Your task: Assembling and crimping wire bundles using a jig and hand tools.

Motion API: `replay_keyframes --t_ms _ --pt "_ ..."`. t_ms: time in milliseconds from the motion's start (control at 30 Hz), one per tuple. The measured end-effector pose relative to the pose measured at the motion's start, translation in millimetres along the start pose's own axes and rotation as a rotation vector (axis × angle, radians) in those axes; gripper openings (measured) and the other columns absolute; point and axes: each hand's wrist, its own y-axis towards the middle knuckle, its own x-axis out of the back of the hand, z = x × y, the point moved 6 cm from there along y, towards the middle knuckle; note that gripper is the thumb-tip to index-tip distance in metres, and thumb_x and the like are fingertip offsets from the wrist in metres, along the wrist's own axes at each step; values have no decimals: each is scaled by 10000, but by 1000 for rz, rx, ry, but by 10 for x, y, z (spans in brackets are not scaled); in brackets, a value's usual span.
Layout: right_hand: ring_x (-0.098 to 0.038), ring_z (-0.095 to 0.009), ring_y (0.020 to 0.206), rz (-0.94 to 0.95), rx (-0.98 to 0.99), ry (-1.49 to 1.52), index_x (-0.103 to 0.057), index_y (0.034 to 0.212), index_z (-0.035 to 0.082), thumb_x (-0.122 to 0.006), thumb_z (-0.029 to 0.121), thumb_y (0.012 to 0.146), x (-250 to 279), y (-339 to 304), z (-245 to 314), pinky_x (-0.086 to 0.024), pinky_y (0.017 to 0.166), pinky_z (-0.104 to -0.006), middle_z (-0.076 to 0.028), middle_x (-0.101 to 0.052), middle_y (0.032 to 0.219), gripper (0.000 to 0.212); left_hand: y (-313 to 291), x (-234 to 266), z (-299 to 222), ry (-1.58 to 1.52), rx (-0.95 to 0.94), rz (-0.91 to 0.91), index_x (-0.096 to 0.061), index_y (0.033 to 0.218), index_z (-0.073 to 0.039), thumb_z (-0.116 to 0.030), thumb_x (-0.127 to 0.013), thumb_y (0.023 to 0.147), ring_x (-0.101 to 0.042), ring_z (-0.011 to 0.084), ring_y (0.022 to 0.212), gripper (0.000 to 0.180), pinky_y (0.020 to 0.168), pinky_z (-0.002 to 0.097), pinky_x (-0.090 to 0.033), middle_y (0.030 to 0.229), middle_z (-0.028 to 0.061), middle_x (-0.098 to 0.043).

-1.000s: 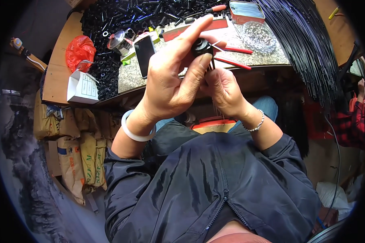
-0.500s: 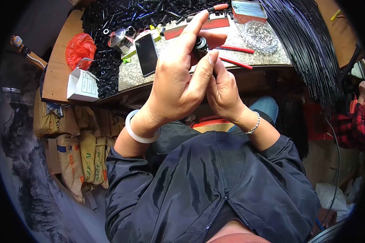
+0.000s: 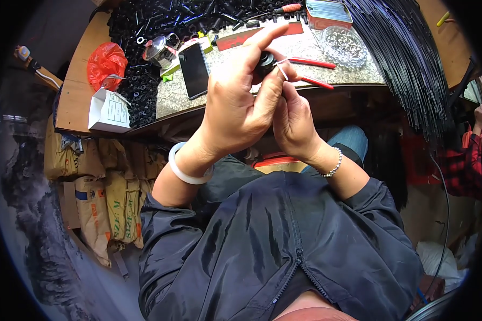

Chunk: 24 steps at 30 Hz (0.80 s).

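In the head view, I see the left hand (image 3: 235,101) clamped around a black cylindrical part (image 3: 265,61) near twelve o'clock; the right hand (image 3: 297,123) meets its thumb, its grip hidden, so I can't tell. A white strip (image 3: 283,70) protrudes at the part's three o'clock, ends loose: seemingly partway done, fastening left.

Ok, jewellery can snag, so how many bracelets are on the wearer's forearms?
2: a smooth white round bangle on the left wrist, and a silvery beaded bracelet on the right wrist.
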Motion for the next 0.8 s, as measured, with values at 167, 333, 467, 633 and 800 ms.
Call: replay_keyframes --t_ms 167,333,467,633,800 --pt "-590 -445 726 -74 55 -135 -450 1041 24 -506 211 931 -30 -41 -54 -463 579 -451 -210 -603 745 224 -46 -56 48 123 -81 -126 -130 1422 17 -20 -391 946 -634 220 935 545 841 306 -505 1011 157 -595" --pt "-598 -436 705 -41 102 -135 -452 1025 24 -508 194 925 -20 -39 -52 -468 563 -455 -215 -601 757 205 -35 -91 -163 -18 -150 -214 -94 1419 19 -48 -398 952 -612 265 998 562 891 346 -482 1030 187 -594" --pt "-600 -428 692 29 134 -164 -460 1111 12 -516 180 912 0 -19 -12 -479 559 -453 -213 -600 760 266 -67 -66 93 -257 -77 -198 -214 1381 40 -185 -493 950 -603 284 1009 562 912 367 -452 1103 214 -589" --pt "-543 -383 1023 368 89 -238 -473 1181 15 -626 119 812 -8 -13 71 -457 846 -433 -202 -566 1076 413 -130 -129 253 -288 205 -154 -647 943 67 -320 -458 971 -595 116 680 432 668 263 -490 680 60 -626" --pt "-487 -291 1093 120 248 -548 -480 1226 10 -721 237 765 415 172 454 -399 915 -372 -144 -555 1136 568 -172 -53 230 -169 127 -320 -612 1036 46 -280 -435 987 -330 -17 481 375 432 169 -250 562 -87 -428"
